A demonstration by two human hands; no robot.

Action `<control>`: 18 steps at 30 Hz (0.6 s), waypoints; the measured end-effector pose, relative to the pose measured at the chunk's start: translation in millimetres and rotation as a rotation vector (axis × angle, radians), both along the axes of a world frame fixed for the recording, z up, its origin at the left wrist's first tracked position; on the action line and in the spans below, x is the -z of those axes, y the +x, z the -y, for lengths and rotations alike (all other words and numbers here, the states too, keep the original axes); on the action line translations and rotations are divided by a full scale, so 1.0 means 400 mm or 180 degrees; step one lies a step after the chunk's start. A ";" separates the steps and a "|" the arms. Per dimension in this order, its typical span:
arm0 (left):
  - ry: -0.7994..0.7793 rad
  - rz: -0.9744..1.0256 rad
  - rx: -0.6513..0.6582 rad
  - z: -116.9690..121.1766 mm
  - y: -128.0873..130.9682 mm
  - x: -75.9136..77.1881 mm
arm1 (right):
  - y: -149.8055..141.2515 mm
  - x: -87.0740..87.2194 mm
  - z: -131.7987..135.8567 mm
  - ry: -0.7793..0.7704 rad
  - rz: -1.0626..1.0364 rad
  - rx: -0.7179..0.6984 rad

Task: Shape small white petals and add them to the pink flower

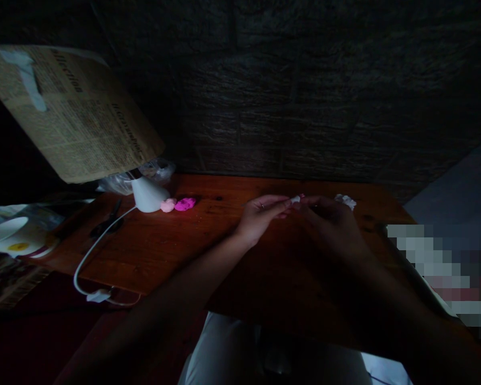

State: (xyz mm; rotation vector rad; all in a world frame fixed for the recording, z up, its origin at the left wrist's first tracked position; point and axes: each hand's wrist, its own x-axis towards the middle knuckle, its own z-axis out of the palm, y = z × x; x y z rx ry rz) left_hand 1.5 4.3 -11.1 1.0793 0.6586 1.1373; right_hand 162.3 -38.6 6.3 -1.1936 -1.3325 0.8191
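Note:
Above the wooden table, my left hand is closed, with thumb and fingers pinching a small white piece of modelling clay that shows a bit of pink at its far end. My right hand meets it from the other side, its fingertips closed on the same piece. The finer shape of the piece is too dark and small to make out. Just behind my right hand lies a crumpled whitish lump. Left of my hands, a bright pink clay lump touches a pale pink lump.
A lamp with a newsprint shade and white base stands at the left of the table. Its white cord hangs over the front edge. Dark scissors and a white cup are near it. A stone-patterned wall rises behind.

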 end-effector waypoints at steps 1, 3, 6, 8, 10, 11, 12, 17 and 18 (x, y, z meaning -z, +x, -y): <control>0.0020 -0.0018 -0.0008 0.001 0.000 -0.001 | 0.000 0.000 0.000 0.0017 0.0001 0.0002; 0.0049 -0.0023 0.0018 0.001 0.000 -0.003 | -0.001 -0.003 0.002 0.0008 -0.0023 0.0016; -0.0045 0.0035 0.0179 -0.002 0.000 -0.006 | 0.000 -0.009 0.004 -0.0125 -0.0072 -0.0043; -0.0200 0.0076 0.0267 -0.004 -0.002 -0.007 | 0.002 -0.011 0.004 -0.0152 -0.0052 -0.0137; -0.0368 0.0094 0.0312 -0.006 -0.004 -0.008 | 0.004 -0.010 0.003 -0.0104 0.0029 -0.0229; -0.0443 0.0088 0.0336 -0.006 -0.006 -0.009 | 0.005 -0.009 0.002 -0.0085 0.0076 -0.0266; -0.0511 0.0072 0.0363 -0.006 -0.007 -0.010 | 0.006 -0.007 0.001 -0.0077 0.0107 -0.0298; -0.0614 -0.0084 0.0525 -0.001 -0.015 -0.021 | 0.009 -0.001 -0.004 -0.0085 0.0133 -0.0421; -0.0594 -0.0090 0.0539 0.001 -0.016 -0.023 | 0.009 -0.001 -0.004 -0.0061 0.0147 -0.0415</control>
